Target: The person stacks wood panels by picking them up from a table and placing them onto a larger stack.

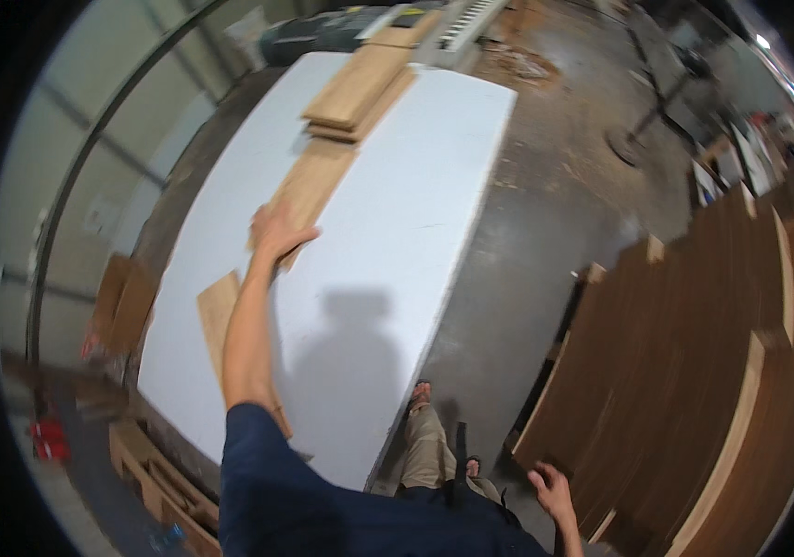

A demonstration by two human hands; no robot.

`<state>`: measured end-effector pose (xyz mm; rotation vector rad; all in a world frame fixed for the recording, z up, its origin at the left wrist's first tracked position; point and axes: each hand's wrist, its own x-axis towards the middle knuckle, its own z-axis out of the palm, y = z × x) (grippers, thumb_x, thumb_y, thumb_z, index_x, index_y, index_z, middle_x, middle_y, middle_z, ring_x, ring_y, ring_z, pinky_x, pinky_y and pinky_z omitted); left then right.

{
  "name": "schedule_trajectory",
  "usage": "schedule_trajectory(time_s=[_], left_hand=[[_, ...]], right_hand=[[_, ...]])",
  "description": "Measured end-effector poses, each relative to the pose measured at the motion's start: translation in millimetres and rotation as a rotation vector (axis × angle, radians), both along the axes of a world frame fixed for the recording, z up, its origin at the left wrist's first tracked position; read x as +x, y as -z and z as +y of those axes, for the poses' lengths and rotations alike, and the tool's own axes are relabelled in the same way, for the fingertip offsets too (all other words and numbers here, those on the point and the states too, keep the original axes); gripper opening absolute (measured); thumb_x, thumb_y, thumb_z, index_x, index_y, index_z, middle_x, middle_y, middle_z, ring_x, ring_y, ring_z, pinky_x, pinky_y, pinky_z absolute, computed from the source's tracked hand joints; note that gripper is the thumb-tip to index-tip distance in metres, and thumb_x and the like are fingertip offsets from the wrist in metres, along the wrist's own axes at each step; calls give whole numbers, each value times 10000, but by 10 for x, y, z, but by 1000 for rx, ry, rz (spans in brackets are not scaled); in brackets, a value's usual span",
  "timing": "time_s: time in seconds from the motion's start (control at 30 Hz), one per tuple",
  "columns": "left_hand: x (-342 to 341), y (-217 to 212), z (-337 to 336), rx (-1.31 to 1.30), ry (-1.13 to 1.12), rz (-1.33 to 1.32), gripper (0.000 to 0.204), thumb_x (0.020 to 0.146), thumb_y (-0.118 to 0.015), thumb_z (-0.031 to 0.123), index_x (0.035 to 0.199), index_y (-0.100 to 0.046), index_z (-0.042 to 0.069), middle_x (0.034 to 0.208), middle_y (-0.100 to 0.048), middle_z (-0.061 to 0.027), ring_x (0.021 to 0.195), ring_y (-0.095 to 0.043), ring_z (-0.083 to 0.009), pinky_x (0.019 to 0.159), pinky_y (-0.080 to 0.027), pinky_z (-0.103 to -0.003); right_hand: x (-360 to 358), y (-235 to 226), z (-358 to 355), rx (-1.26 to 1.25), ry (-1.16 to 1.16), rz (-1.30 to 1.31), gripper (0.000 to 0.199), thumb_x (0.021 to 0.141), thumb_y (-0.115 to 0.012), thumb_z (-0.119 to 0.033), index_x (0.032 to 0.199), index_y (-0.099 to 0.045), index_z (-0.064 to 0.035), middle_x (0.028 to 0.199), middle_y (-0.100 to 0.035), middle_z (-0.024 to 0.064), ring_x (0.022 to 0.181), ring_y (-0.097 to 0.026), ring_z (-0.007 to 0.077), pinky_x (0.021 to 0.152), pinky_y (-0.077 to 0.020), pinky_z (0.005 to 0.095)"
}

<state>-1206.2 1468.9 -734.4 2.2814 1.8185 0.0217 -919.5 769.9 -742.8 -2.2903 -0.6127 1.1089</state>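
Note:
My left arm stretches over the white tabletop, and my left hand grips the near end of a light wooden plank, thumb at one edge and fingers at the other. Shorter planks are stacked on its far part. Partly under my left forearm lies another light plank, its middle hidden. My right hand is low by my side, near the edge of a stack of dark brown boards. Its fingers are loosely apart and nothing shows in them.
Beyond the table's far end stands a grey machine with a ribbed conveyor. Cardboard boxes and an open wooden crate sit along the left side. A metal stand with a round base is on the concrete floor at right.

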Motion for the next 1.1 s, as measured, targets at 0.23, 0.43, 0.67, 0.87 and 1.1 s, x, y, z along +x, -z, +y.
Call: schedule_trajectory(time_s=[0.23, 0.43, 0.67, 0.87, 1.1], left_hand=[[564, -187, -1904, 252, 413, -255, 1020, 577, -758, 277, 1508, -369, 124, 1459, -336, -316, 1361, -305, -473, 1137, -266, -556], [1619, -1742, -3946, 100, 1324, -574, 961, 669, -841, 367, 1485, -408, 98, 1477, -370, -287, 1339, -404, -456, 1131, -308, -558], [1880, -2570, -5718, 433, 1907, -638, 917, 775, -599, 719, 1411, -453, 75, 1366, -356, -361, 1221, -392, -493, 990, -306, -640], [2353, -3520, -7747, 396, 2395, -720, 993, 692, -697, 690, 1458, -442, 110, 1408, -343, -332, 1260, -365, -501, 1021, -295, -683], [2811, -4359, -9588, 433, 2652, -662, 1161, 549, -828, 632, 1534, -357, 238, 1504, -235, -307, 1362, -260, -502, 1093, -255, -684]], right_hand=[[89, -844, 1726, 744, -381, -637, 637, 799, -786, -236, 1312, -512, 23, 1380, -507, 247, 1269, -495, 419, 1028, -443, 481], [-20, -1770, 1433, 461, -581, -981, 1005, 848, -522, -651, 1516, -242, 45, 1603, -198, 234, 1500, -151, 394, 1226, -111, 531], [-365, -3147, -2278, -33, 231, -1179, 922, 906, -531, -589, 1523, -245, 34, 1578, -240, 256, 1477, -191, 432, 1207, -155, 515], [-1221, -3327, -4805, 270, 209, -1843, 774, 835, -743, -212, 1487, -352, -67, 1517, -345, 275, 1387, -379, 464, 1134, -348, 544], [-1548, -3827, -6140, -119, -68, -2003, 330, 834, -696, -83, 1158, -638, -111, 1195, -681, 104, 1210, -598, 322, 1129, -365, 529]])
